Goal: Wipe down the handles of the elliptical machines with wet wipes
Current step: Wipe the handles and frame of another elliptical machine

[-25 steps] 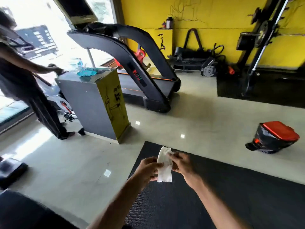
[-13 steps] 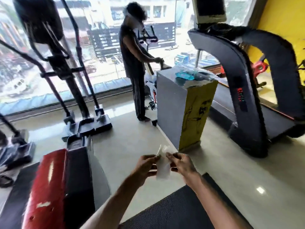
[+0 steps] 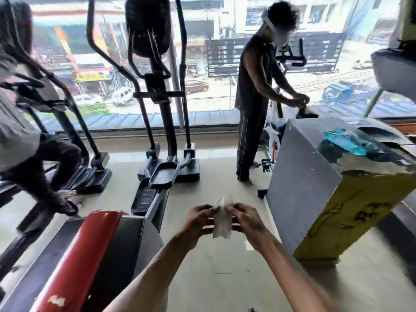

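Note:
A white wet wipe [image 3: 221, 224] hangs between my two hands at chest height. My left hand [image 3: 198, 219] pinches its left edge and my right hand [image 3: 245, 218] pinches its right edge. A black elliptical machine [image 3: 157, 95] stands ahead by the window, its long curved handles [image 3: 96, 48] rising on both sides of the console. A second elliptical [image 3: 51, 102] stands further left with a person on it. Both machines are well beyond my reach.
A red and grey machine housing [image 3: 90, 255] sits close at my lower left. A grey and yellow box [image 3: 319, 188] stands at right with a blue wipes packet [image 3: 344, 140] on top. Another person [image 3: 254, 97] works at a bike by the window.
The view has swung left from the treadmill and yellow wall to the ellipticals at the window. My hands keep holding the wipe in front of me.

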`<state>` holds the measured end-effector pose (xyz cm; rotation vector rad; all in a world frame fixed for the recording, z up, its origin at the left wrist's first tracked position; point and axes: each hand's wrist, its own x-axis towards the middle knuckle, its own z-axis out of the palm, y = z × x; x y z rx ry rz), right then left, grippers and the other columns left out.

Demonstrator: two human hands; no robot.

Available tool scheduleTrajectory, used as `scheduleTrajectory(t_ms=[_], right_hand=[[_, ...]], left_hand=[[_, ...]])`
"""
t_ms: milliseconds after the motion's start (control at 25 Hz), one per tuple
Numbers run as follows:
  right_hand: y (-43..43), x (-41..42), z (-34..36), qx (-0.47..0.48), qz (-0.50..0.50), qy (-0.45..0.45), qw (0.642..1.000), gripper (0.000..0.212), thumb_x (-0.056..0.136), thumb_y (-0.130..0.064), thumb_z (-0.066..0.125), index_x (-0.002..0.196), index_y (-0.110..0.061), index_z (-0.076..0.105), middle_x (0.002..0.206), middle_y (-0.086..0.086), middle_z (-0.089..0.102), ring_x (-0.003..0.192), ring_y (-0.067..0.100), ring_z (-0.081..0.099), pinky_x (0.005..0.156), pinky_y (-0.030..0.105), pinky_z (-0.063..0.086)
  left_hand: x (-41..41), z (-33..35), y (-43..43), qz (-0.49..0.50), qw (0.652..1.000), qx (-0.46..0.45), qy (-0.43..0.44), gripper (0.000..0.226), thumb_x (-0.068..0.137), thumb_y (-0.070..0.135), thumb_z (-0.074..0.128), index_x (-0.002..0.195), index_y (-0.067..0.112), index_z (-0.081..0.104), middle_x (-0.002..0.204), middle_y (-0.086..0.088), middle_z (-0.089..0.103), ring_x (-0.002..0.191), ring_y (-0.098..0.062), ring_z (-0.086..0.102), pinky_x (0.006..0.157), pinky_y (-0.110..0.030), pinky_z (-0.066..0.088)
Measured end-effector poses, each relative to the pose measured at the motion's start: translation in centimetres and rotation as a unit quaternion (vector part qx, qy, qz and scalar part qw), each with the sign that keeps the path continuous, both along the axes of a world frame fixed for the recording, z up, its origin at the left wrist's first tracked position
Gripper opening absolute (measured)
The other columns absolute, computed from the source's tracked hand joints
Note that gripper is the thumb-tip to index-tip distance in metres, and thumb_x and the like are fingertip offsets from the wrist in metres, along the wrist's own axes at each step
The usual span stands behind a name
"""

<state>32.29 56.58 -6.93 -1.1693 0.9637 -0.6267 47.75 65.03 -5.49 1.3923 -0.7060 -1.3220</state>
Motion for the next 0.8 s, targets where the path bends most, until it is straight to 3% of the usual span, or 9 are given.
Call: scheduleTrajectory(t_ms=[160,360,520,600,680,800], right_hand=[[-8.9,4.4,0.9,-0.006,0.057,-0.028,0.998,0.02,0.101,-0.016,0.066,0.11,-0.001,0.072,0.105,0.016,0.078,0.092,0.032,0.077,0.076,0.039,0.063],[-19.7,10.7,4.3,-0.017,0.112,-0.081,0.99,0.02,0.093,-0.013,0.076,0.112,-0.006,0.071,0.108,0.016,0.078,0.1,0.034,0.076,0.09,0.047,0.061],[-27.0,17.0,5.4,-0.033,0.112,-0.084,0.99,0.023,0.09,-0.008,0.079,0.11,-0.009,0.067,0.104,0.022,0.076,0.09,0.031,0.075,0.087,0.05,0.06],[-30.3,20.8,5.3,-0.048,0.104,-0.088,0.989,0.025,0.088,-0.013,0.081,0.107,-0.012,0.065,0.102,0.024,0.075,0.085,0.03,0.073,0.084,0.054,0.06],[-33.4,24.9,5.7,-0.057,0.107,-0.091,0.988,0.022,0.09,-0.014,0.08,0.103,-0.013,0.063,0.094,0.019,0.074,0.078,0.026,0.071,0.074,0.049,0.062],[-38.4,31.6,6.7,-0.053,0.137,-0.107,0.983,0.02,0.094,-0.01,0.075,0.106,-0.011,0.059,0.089,0.013,0.074,0.074,0.024,0.071,0.062,0.036,0.059]], left_hand=[[3.7,1.4,-7.1,0.063,0.998,-0.02,-0.015,0.017,0.096,0.016,0.067,0.109,0.005,0.07,0.095,-0.011,0.073,0.084,-0.025,0.073,0.067,-0.031,0.059],[8.7,4.0,-16.3,0.181,0.982,-0.047,-0.032,0.014,0.092,0.005,0.071,0.106,0.005,0.07,0.098,-0.017,0.074,0.081,-0.029,0.073,0.067,-0.033,0.06],[13.7,4.1,-22.4,0.247,0.964,-0.095,-0.015,0.049,0.075,0.01,0.086,0.119,0.009,0.063,0.11,-0.026,0.071,0.091,-0.033,0.068,0.081,-0.043,0.054],[16.7,4.1,-25.3,0.263,0.958,-0.104,-0.04,0.033,0.076,0.01,0.085,0.105,0.012,0.071,0.099,-0.021,0.072,0.085,-0.033,0.062,0.074,-0.039,0.05],[20.0,4.4,-28.3,0.27,0.956,-0.098,-0.056,0.012,0.086,0.0,0.075,0.095,0.009,0.077,0.083,-0.013,0.074,0.074,-0.028,0.062,0.061,-0.028,0.05],[26.5,5.2,-33.4,0.284,0.95,-0.118,-0.055,0.018,0.078,0.008,0.079,0.096,0.007,0.081,0.089,-0.019,0.076,0.081,-0.03,0.067,0.075,-0.036,0.056]])
